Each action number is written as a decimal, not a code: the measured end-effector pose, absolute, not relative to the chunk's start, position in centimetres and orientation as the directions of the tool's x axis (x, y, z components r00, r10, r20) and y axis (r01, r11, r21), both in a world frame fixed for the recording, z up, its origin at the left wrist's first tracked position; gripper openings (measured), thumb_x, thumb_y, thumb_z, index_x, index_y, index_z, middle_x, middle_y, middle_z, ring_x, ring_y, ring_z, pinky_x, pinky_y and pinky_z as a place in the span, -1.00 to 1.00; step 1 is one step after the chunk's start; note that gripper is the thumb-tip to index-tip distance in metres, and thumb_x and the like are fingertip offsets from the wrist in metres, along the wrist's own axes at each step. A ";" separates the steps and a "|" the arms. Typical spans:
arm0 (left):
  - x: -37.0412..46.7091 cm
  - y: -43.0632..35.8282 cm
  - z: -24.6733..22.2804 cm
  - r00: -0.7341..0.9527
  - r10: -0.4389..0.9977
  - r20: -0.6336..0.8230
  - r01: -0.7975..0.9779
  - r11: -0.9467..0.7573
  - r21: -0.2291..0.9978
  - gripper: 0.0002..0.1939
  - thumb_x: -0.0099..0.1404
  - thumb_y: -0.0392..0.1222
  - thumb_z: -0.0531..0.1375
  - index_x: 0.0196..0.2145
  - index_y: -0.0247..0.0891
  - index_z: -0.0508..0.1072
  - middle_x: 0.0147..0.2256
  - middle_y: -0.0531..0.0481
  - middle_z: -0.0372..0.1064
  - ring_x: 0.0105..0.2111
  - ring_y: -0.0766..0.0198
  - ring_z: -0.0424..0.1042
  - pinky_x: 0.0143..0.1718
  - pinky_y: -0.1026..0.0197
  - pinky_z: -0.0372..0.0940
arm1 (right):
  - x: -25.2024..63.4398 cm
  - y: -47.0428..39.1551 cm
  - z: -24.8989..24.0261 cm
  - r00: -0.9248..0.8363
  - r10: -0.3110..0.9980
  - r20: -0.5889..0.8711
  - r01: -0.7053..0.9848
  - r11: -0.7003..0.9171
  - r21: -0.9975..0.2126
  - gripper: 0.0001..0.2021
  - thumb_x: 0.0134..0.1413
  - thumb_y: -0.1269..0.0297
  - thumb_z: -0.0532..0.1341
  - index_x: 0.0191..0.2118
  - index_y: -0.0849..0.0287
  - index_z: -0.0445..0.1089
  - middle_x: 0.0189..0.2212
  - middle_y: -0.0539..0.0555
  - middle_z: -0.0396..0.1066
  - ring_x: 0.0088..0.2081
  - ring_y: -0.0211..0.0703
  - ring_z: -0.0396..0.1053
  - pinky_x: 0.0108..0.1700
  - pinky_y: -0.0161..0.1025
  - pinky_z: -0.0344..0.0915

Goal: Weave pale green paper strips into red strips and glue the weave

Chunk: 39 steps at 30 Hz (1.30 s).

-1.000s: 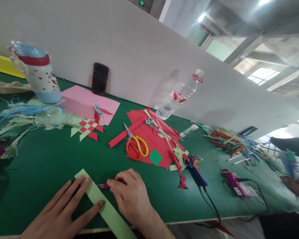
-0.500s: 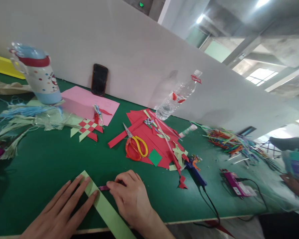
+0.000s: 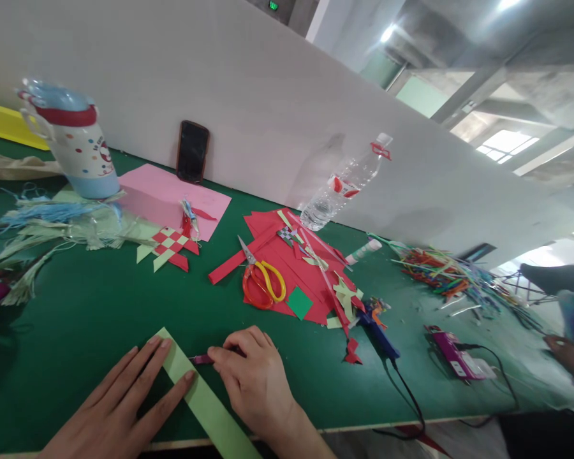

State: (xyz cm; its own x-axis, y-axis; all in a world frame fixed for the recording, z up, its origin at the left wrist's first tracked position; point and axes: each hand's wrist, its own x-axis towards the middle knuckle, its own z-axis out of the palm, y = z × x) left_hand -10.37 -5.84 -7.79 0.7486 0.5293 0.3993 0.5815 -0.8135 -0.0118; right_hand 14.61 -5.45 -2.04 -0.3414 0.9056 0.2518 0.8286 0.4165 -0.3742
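Note:
A light green paper strip (image 3: 208, 401) lies slantwise on the table, running off the bottom edge of the view. My left hand (image 3: 119, 395) rests flat on its upper end, fingers stretched out and pressing the paper down. Right of the strip, my right hand (image 3: 256, 379) is closed around a small purple craft knife (image 3: 201, 359). The knife's thin tip points left, close to the strip's right edge; most of its handle is hidden in my fingers. Beyond my hands lie scissors (image 3: 272, 280) with yellow and orange handles, on red paper sheets (image 3: 310, 290).
A woven red-and-green paper piece (image 3: 171, 245) lies left of the scissors. Further back stand a patterned flask (image 3: 83, 153), a phone (image 3: 192, 152) and a plastic bottle (image 3: 347, 185). On the right are a blue glue gun (image 3: 380, 338), a purple power bank (image 3: 452, 354) and another person's hand (image 3: 567, 357).
Both hands and the strip stay nearly in place; the left forefinger has shifted slightly right on the paper. At the far right, the other person's hand has moved a little.

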 end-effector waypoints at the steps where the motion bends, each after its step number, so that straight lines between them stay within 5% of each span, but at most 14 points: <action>1: -10.4 -5.8 -7.8 0.752 0.527 0.396 0.581 -0.814 -0.019 0.02 0.08 0.28 0.28 0.37 -0.13 0.04 0.41 -0.41 -0.26 0.40 -0.22 -0.26 0.34 -0.11 -0.34 | 14.5 -5.5 -2.0 -0.345 0.906 0.247 0.829 0.417 -0.374 -0.84 0.25 0.35 0.20 -0.15 0.00 0.51 -0.29 0.02 0.45 -0.26 -0.12 0.34 -0.24 -0.20 0.25; 13: -10.4 -5.8 -7.4 0.747 0.539 0.391 0.588 -0.809 -0.008 0.02 0.00 0.05 0.35 0.36 -0.07 0.06 0.42 -0.31 -0.25 0.41 -0.20 -0.30 0.35 -0.09 -0.37 | 14.3 -5.3 -2.1 -0.329 0.914 0.237 0.840 0.398 -0.369 -0.83 0.26 0.34 0.20 -0.12 -0.02 0.51 -0.28 0.02 0.45 -0.24 -0.12 0.33 -0.23 -0.20 0.26; 39: -10.5 -5.8 -8.0 0.728 0.535 0.429 0.588 -0.809 0.010 -0.09 0.08 0.28 0.29 0.32 -0.01 0.17 0.39 -0.19 -0.04 0.39 -0.17 -0.14 0.36 -0.06 -0.29 | 13.9 -5.1 -2.0 -0.325 0.919 0.225 0.843 0.389 -0.371 -0.82 0.26 0.35 0.19 -0.11 -0.02 0.50 -0.28 0.02 0.45 -0.24 -0.10 0.33 -0.22 -0.18 0.25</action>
